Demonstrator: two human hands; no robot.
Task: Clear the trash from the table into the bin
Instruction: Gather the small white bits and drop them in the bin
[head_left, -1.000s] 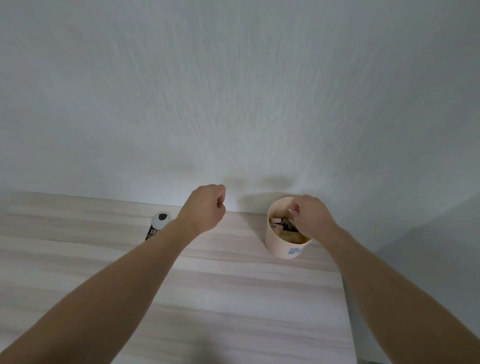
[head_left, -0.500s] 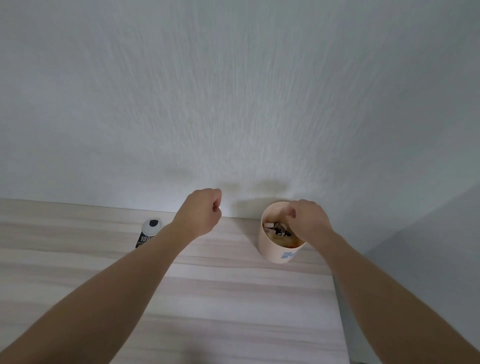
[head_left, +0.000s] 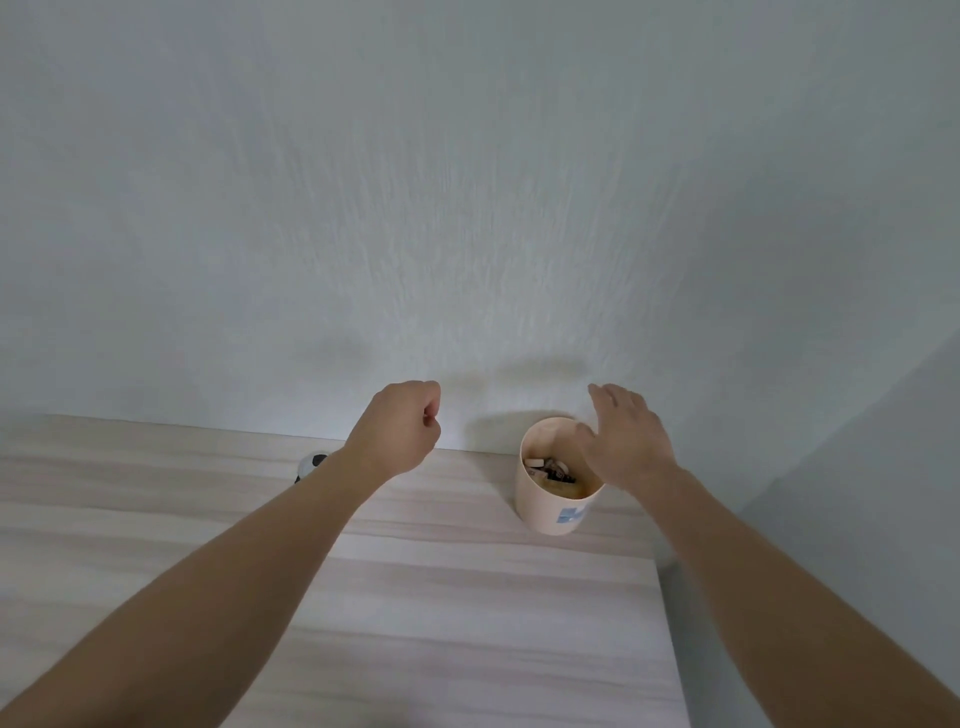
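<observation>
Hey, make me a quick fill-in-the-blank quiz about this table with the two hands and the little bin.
1. The round peach plastic bin stands ____ on the pale wooden table.
2. The left hand is curled into a ____.
3. The right hand hovers over the bin, whose wall bears a ____ label.
Missing words: upright; fist; blue.

The left forearm (head_left: 234, 597) and the right forearm (head_left: 779, 597) are bare and reach forward from the lower corners of the view, drawing a little closer toward the wrists. The left hand (head_left: 400, 428) is curled into a fist, knuckles up, thumb against the forefinger, with nothing visible in it. The right hand (head_left: 628, 441) is spread palm down, with its fingers straight, slightly apart and pointing forward.
</observation>
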